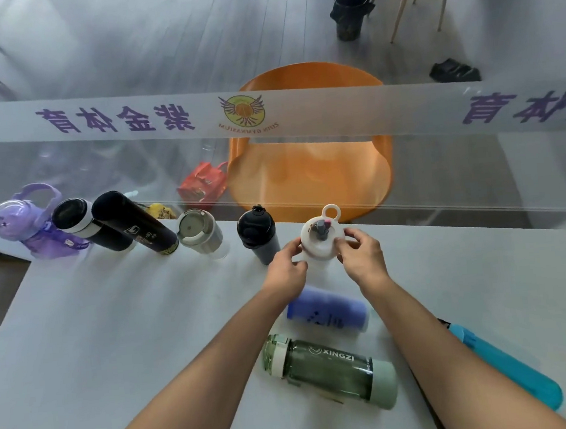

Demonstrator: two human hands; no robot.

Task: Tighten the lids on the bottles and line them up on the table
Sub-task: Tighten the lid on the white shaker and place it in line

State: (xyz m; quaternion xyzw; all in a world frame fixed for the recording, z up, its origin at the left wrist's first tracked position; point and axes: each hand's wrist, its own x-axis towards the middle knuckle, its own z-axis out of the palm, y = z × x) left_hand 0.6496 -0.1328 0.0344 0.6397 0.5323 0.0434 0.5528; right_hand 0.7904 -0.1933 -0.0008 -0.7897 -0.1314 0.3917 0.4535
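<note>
A white bottle with a ring-handled lid (321,236) stands upright on the white table (114,331), at the right end of a row. My left hand (288,268) grips its side below the lid. My right hand (360,253) pinches the lid's right edge. Left of it stand a dark grey bottle (259,237), a beige tumbler (201,235), a tall black flask (135,222), a black flask with a white band (84,225) and a purple jug (33,226). Lying flat nearer me are a blue bottle (328,313), a green bottle (329,369) and a teal bottle (507,365).
A glass partition with a printed white band (334,107) rises along the table's far edge. Behind it are an orange chair (309,177) and a red bag (203,183). A black bin (349,13) stands on the floor far back.
</note>
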